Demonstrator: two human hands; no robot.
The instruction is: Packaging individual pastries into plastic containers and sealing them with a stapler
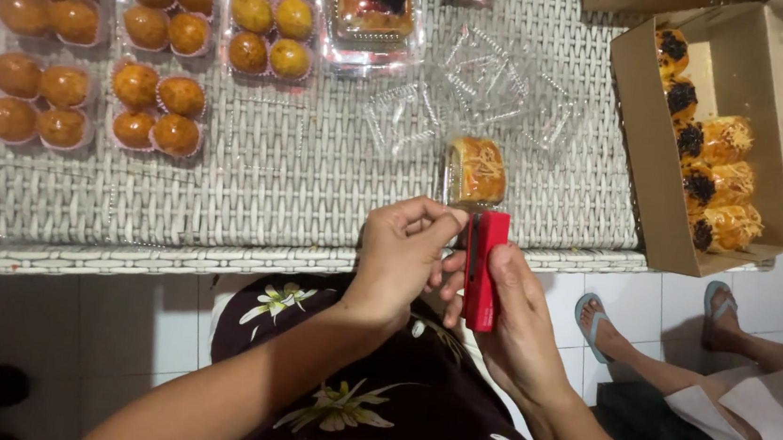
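Both hands (408, 250) (520, 316) clamped on red stapler (484, 268), cheese pastry (476, 171) just beyond, empty clear packs (478, 91) behind

From my seat I count two hands at work, the left hand (400, 249) and the right hand (513, 306), with one red stapler (484, 268) between them. One wrapped pastry (476, 172) sits just above. On the wicker table (301, 174) I count six full packs of four round buns (158, 105). The cardboard box (643, 148) shows about five topped pastries. Two sandalled feet (602, 321) rest on the floor.
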